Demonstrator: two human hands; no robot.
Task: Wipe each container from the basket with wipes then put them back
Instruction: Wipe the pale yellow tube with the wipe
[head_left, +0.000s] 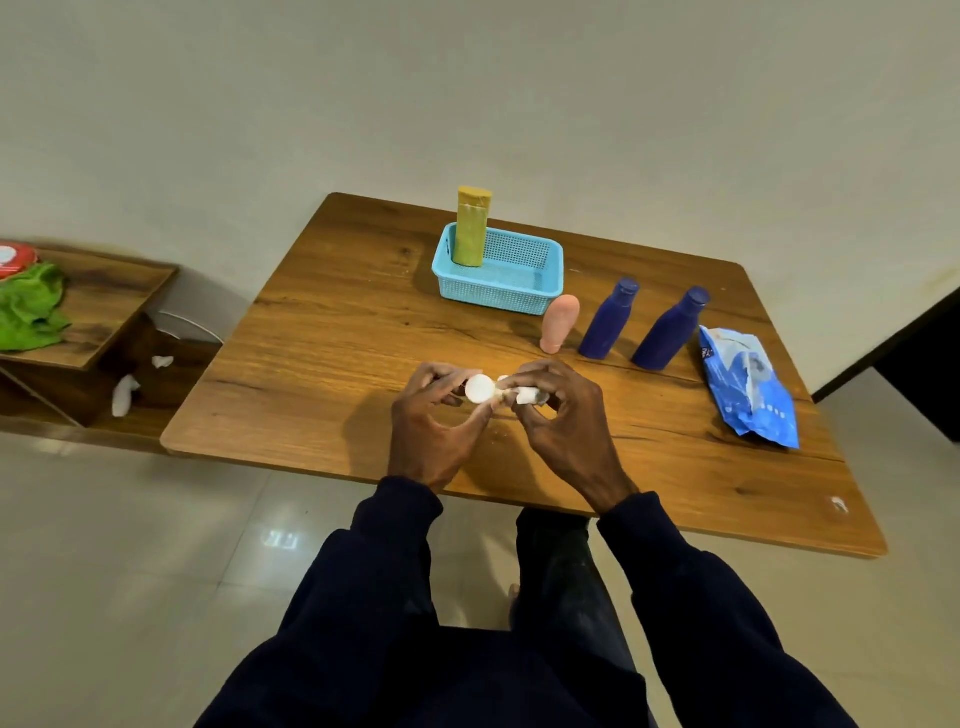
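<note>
Over the wooden table (322, 364), my left hand (434, 421) grips a small white container (479, 388) whose round end faces me. My right hand (563, 415) pinches a folded white wipe (530, 396) against that container. A light blue mesh basket (511, 280) stands at the back of the table with a tall mustard-yellow tube (471, 228) upright in its left corner. To the right of the basket stand a pink tube (559, 323) and two dark blue bottles (609, 319) (670, 330). A blue wipes packet (748, 387) lies at the far right.
A low wooden shelf (104, 312) sits left of the table with a green cloth (31, 309) and a red-lidded item (15, 257) on top. Crumpled white wipes (124, 395) lie on its lower level. The floor is pale and tiled; walls stand close behind.
</note>
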